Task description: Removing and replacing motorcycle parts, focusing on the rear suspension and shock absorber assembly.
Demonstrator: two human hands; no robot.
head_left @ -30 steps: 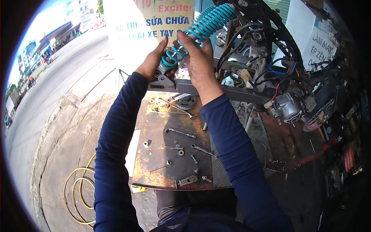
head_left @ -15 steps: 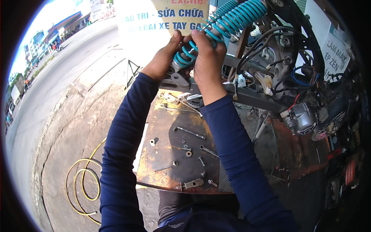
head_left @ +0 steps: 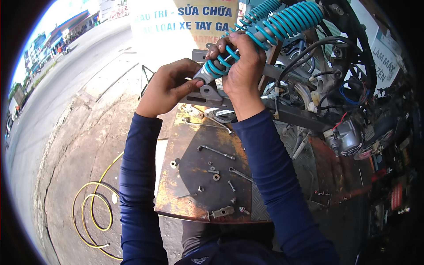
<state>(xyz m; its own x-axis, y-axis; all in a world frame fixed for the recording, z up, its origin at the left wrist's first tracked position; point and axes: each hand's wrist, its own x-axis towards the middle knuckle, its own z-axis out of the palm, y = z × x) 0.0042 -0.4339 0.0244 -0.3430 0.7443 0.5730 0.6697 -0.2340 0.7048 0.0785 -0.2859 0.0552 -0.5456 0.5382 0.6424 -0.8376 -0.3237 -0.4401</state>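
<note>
A shock absorber (head_left: 297,20) with a turquoise coil spring slants from the upper right down to a grey swingarm (head_left: 300,118) on a stripped motorbike frame. My right hand (head_left: 245,66) is wrapped round the lower coils, its thumb along the top. At the lower end my left hand (head_left: 168,86) pinches the mounting eye between thumb and fingers. That eye sits just above a metal bracket (head_left: 210,92) on the swingarm; whether the two touch, I cannot tell. Behind it runs a second turquoise spring (head_left: 261,12).
Below my arms, a rusty metal bench (head_left: 187,154) carries a bent socket wrench (head_left: 216,152), another wrench (head_left: 240,174), a washer (head_left: 216,177) and several bolts. A yellow hose (head_left: 91,183) coils on the pavement to the left. An engine part (head_left: 346,136) and loose cables hang at right.
My left hand has shifted down and left, its thumb now at the mounting eye. My right hand keeps its hold on the spring. The shock absorber's upper part appears farther right.
</note>
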